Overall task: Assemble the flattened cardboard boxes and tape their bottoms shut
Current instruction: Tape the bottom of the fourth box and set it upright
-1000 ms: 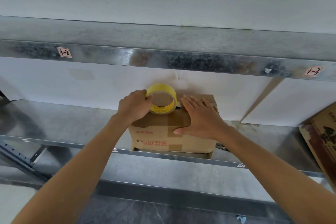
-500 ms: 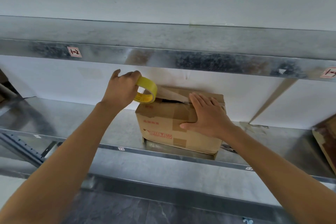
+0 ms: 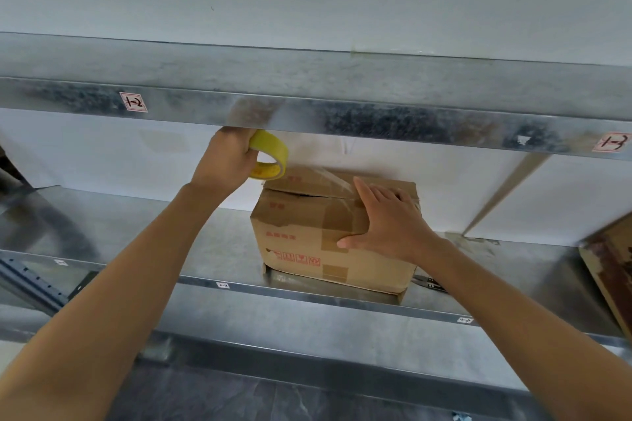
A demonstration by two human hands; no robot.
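Sealing is the step in hand, by our reading. The cardboard box [image 3: 301, 243] stands on the metal shelf [image 3: 205, 239], close to its front edge and right of the middle. Our left hand [image 3: 227, 161] has its fingers clamped round the yellow tape roll [image 3: 270, 150], raised up and left of the box, just under the lip of the upper shelf [image 3: 376, 116]. A clear tape strip [image 3: 328, 178] stretches from the roll to the box top. Our right hand [image 3: 386, 222] lies flat there, fingers straight and slightly apart on top, thumb down the front face, pinning the strip's end. The top flaps show a dark gap, one sitting raised. Next, we judge, the roll must come down across the seam with the strip taut and the flaps pressed level.
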